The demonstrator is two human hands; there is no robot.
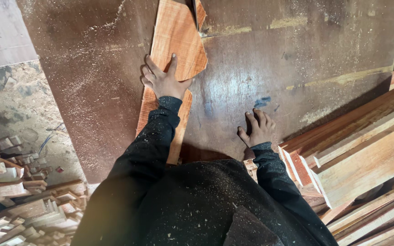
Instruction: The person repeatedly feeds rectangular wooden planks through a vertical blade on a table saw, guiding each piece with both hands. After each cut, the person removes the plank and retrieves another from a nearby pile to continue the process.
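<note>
Left hand [164, 81] spread flat, fingers open, pressing on a thin reddish wood strip [174, 68] running from top centre down to mid-frame on the dusty dark brown tabletop [297, 59]. Right hand [258, 129] open too, fingertips resting on bare board right of centre, gripping nothing. Strip probably light, stiff, brittle at its angled, chipped edge; best taken along the long sides. Stacked pale planks [365, 155] at lower right, offcuts [14, 196] at lower left.

Lying on the big board [297, 54], toward its left half: a narrow plank [176, 41], left hand [164, 82] pressed flat on it. Right hand [258, 130] resting on the board's near edge. Right of the board, stacked planks [365, 155]; left of it, offcuts [19, 200] heaped on the floor.
</note>
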